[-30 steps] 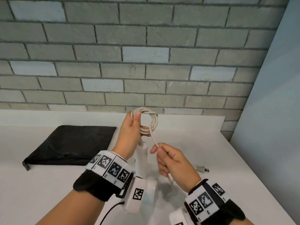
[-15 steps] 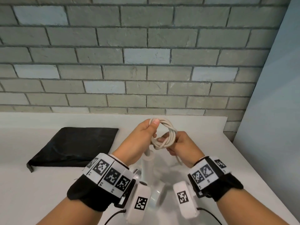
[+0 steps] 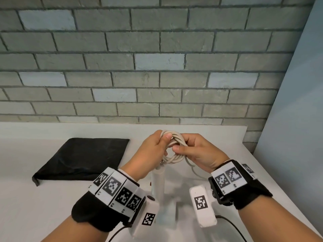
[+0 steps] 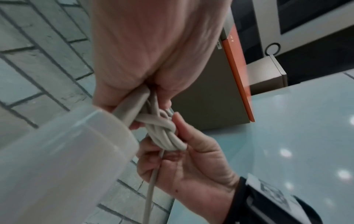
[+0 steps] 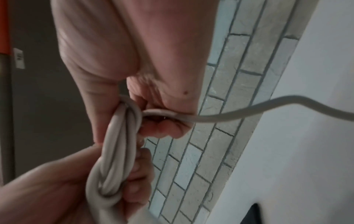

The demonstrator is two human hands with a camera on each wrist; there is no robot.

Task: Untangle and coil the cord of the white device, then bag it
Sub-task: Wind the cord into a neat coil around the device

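A small coil of off-white cord point(image 3: 172, 147) is held up above the white table point(image 3: 43, 206). My left hand point(image 3: 153, 149) grips the coil's left side, thumb on top. My right hand point(image 3: 194, 151) pinches the coil's right side and wraps the loose end of the cord point(image 5: 249, 111) around the bundle point(image 5: 116, 151). The wrapped bundle point(image 4: 162, 133) shows between both hands in the left wrist view. The white device point(image 3: 158, 182) hangs upright below the coil, its lower part hidden behind my wrist cameras. A flat black bag point(image 3: 82, 158) lies on the table to the left.
A grey brick wall point(image 3: 157, 67) rises right behind the table. A pale blue panel point(image 3: 297, 119) closes off the right side. The table's right edge runs diagonally past my right forearm.
My right hand has come up from the trailing cord to the coil and now wraps the loose end around it. The left hand still holds the coil, a little lower.
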